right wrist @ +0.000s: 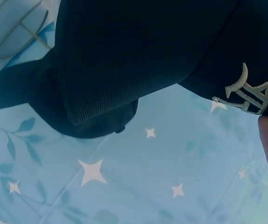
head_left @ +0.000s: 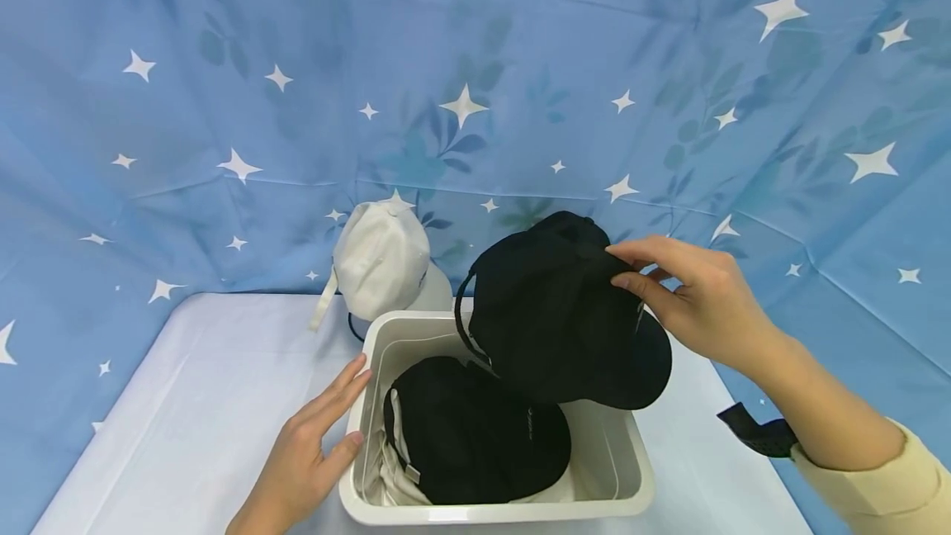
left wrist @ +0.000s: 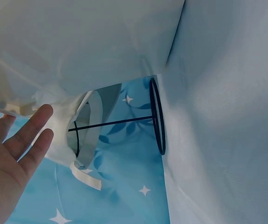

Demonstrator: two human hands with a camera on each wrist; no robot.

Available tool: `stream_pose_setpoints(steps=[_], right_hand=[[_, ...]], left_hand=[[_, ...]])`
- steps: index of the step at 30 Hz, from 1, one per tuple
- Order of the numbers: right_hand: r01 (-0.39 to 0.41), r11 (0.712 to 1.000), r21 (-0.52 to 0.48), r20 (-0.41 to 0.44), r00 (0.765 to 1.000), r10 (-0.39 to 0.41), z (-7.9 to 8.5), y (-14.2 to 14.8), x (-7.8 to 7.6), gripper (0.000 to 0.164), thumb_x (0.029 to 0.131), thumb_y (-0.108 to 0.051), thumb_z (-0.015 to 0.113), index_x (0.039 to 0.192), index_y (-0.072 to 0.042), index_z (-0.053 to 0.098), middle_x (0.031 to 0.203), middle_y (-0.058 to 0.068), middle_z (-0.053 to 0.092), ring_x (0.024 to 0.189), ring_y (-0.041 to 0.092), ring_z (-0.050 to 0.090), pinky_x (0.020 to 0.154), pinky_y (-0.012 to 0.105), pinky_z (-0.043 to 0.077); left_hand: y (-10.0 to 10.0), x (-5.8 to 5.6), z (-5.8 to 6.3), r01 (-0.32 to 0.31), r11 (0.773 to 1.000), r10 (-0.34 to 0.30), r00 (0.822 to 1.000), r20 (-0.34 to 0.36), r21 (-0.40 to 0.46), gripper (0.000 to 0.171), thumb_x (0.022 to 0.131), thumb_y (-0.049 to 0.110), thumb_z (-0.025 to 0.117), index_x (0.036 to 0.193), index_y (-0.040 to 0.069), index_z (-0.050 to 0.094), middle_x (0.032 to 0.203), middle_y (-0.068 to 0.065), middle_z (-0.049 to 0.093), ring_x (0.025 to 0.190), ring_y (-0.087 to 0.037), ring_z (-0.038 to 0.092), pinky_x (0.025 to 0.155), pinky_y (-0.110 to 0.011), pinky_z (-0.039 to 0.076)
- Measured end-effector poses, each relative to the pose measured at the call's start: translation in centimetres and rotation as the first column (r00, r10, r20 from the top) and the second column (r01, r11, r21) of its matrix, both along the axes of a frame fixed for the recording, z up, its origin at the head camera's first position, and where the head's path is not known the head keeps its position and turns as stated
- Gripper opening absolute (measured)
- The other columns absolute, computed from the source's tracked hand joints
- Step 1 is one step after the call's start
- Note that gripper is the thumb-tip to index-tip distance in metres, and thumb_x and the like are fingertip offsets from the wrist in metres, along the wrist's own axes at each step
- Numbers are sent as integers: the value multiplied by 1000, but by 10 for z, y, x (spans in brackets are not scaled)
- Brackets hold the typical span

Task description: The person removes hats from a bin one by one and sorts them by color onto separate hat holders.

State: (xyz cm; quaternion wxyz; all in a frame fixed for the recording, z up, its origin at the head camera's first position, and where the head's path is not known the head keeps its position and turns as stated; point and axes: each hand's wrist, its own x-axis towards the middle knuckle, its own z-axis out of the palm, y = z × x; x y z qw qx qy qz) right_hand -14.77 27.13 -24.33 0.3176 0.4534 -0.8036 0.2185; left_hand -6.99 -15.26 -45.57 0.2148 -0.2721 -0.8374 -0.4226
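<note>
My right hand (head_left: 702,300) pinches a black cap (head_left: 550,312) by its front between thumb and fingers, holding it over the right and back part of a white plastic bin (head_left: 639,461). An embroidered pale emblem shows on the held cap's front (right wrist: 250,91) in the right wrist view. Inside the bin lies another black cap (head_left: 475,436), over cream-coloured fabric (head_left: 386,461). My left hand (head_left: 300,440) rests its extended fingers against the bin's left rim; in the left wrist view the fingers (left wrist: 33,135) are spread and grip nothing.
Behind the bin, a white cap (head_left: 382,258) hangs on a black wire stand (left wrist: 157,116). Another black cap (right wrist: 92,121), largely hidden behind the held one, is at the back right near a second wire stand (right wrist: 19,25). A blue star-patterned cloth (head_left: 223,106) backs the white table (head_left: 186,403).
</note>
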Motion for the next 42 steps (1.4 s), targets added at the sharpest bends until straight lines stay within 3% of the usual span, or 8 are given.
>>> stream_pose_setpoints(steps=[10,14,17,18,25,42], right_hand=[[104,993,-58,4,995,-104,10,10,-10,52,105,-48,58,112,0,76,98,9,77,88,2,69,81,7,50],[159,986,-41,-2,987,-159,17,14,-14,23,94,-11,78,113,2,75,100,12,77,88,6,68,82,7,49],[203,979,-15,-7,979,-203,23,16,-20,40,75,16,83,112,4,75,100,14,76,88,9,67,83,6,47],[210,978,-16,-14,977,-210,25,16,-22,42,73,18,84,112,4,75,100,14,76,87,10,66,82,6,47],[242,969,-51,-69,967,-245,28,19,-39,40,75,16,84,112,2,75,96,14,77,83,18,66,80,3,43],[400,914,-62,56,916,-397,12,33,-77,26,94,4,74,119,0,73,101,17,75,83,26,67,73,7,39]], left_hand=[[-1,1,0,-2,1000,2,1000,-7,1,69,85,-2,69,152,4,54,161,-14,46,144,-13,47,117,-15,31],[-2,0,0,-3,1000,3,1000,-8,-3,68,85,-2,70,152,4,55,161,-15,46,145,-14,47,117,-15,30],[-2,0,0,-14,1000,14,1000,-3,-7,67,86,0,69,151,4,55,162,-13,46,144,-12,47,117,-15,30],[-3,0,0,-15,1000,15,1000,-2,-7,67,86,0,69,151,4,55,162,-13,46,145,-12,47,117,-15,30],[-2,-1,-1,-4,1000,4,1000,-14,0,67,86,0,70,151,3,55,161,-14,46,145,-11,46,117,-15,30],[-1,0,0,3,1000,-3,1000,-25,3,66,86,0,69,151,3,55,161,-16,47,145,-11,46,117,-15,30]])
